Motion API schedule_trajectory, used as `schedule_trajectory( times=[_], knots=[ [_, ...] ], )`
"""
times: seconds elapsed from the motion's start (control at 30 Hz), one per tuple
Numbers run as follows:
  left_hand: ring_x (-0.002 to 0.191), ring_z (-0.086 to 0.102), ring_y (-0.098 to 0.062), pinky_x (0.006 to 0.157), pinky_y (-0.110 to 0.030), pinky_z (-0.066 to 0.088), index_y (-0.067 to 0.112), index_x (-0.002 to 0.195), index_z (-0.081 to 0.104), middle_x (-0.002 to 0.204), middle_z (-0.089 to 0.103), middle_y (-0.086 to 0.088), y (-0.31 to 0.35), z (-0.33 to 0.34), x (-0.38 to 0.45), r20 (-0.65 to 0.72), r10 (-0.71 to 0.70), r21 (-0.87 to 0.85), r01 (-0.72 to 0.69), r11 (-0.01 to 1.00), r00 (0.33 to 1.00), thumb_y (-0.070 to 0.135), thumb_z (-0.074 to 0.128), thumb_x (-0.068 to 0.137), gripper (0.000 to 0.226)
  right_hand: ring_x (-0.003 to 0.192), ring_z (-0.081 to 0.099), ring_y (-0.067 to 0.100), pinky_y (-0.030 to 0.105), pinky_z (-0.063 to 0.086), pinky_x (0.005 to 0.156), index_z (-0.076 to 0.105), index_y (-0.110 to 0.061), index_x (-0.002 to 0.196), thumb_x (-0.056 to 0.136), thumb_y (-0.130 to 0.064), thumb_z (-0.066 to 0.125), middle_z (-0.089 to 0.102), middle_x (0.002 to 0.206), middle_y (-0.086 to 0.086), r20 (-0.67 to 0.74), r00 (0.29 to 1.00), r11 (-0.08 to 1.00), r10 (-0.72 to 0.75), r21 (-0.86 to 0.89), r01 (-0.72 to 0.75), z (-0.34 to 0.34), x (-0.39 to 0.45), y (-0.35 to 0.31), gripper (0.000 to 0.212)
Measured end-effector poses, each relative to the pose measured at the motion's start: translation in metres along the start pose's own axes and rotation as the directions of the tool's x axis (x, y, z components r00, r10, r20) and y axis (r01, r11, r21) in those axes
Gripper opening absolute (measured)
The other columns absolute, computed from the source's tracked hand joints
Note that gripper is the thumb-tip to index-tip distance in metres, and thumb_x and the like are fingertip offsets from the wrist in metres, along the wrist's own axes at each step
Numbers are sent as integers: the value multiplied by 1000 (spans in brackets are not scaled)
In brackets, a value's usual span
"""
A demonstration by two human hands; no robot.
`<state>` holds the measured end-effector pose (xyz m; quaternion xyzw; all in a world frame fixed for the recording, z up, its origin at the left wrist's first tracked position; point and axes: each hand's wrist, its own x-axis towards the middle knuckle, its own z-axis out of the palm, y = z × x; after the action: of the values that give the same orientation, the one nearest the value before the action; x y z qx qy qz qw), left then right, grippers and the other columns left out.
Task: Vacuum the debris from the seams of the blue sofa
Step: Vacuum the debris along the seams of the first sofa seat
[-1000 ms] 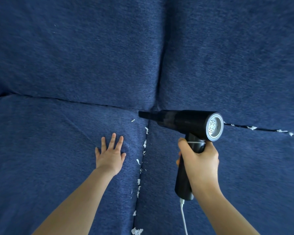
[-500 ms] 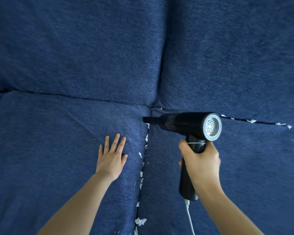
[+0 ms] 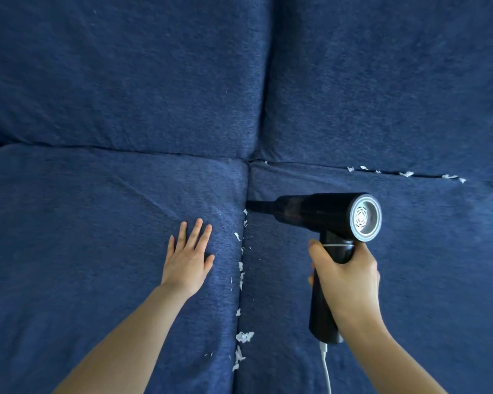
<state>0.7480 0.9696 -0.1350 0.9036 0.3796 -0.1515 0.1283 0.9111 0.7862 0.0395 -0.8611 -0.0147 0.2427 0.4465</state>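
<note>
The blue sofa (image 3: 97,81) fills the view, with two seat cushions below and two back cushions above. My right hand (image 3: 346,275) grips the handle of a black handheld vacuum (image 3: 313,210). Its narrow nozzle tip touches the top of the vertical seam between the seat cushions. White paper scraps (image 3: 241,273) lie along that seam, below the nozzle. More white scraps (image 3: 406,174) sit in the horizontal seam at the right. My left hand (image 3: 188,258) rests flat on the left seat cushion, fingers spread, just left of the seam.
A white cord (image 3: 326,371) hangs from the bottom of the vacuum handle and runs out of the lower edge. The horizontal seam on the left shows no scraps.
The nozzle has moved down from the seam junction onto the upper part of the vertical seam. The scraps nearest the junction are gone. My left hand stays flat on the cushion.
</note>
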Motion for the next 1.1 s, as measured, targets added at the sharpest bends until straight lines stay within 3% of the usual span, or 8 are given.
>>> schedule_trajectory(
  times=[0.33,0.6,0.8,1.1],
  knots=[
    [148,-18,-25,121,-43,0,25,154,-8,160,-18,6,-3,1,-24,48,43,10,-43,999,998,41,31,103,66,49,66,15,50,58,81,60,-11,80,81,-30,72,68,61,5,22,998,998,59,-16,-59,-7,-34,17,22],
    [148,-15,-24,122,-41,2,25,155,-3,161,-15,7,-5,8,-37,29,66,-33,-65,997,997,38,36,103,67,48,64,19,52,61,71,60,-13,80,83,-26,73,66,62,7,61,995,986,77,141,-85,4,-45,16,18],
    [149,-11,-19,122,-39,7,23,155,0,162,-11,7,-15,12,-47,5,109,-57,-108,992,994,39,42,101,70,49,65,18,51,60,77,60,-14,81,82,-27,71,67,61,3,72,997,992,32,122,-41,21,-46,12,17],
    [148,-14,-20,122,-41,6,21,155,-4,161,-15,6,-11,13,-53,42,65,-62,-63,996,997,40,44,100,75,51,66,18,50,61,74,61,-13,81,82,-26,72,67,60,4,54,997,996,62,57,-66,0,-57,23,17]
  ],
)
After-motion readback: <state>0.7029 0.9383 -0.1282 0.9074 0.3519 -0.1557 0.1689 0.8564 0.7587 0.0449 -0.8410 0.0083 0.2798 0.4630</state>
